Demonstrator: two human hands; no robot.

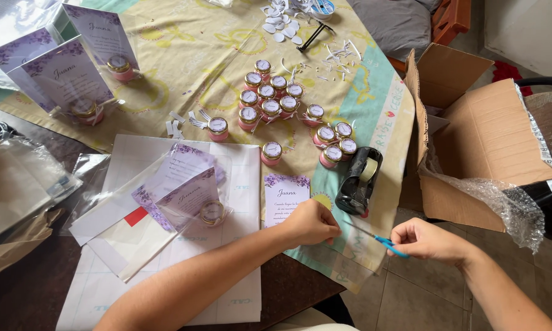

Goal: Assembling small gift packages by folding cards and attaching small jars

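My left hand is closed near the table's front edge, pinching something thin that I cannot make out. My right hand is just off the table edge, holding small blue-handled scissors whose blades point toward the left hand. A black tape dispenser stands right behind the hands. A small card with purple flowers lies beside the left hand. To the left lies a clear bag with a purple card and a small jar inside.
Several small pink jars with printed lids cluster mid-table on a yellow patterned cloth. Finished bagged cards stand at the far left. An open cardboard box with bubble wrap sits to the right. White paper scraps lie at the back.
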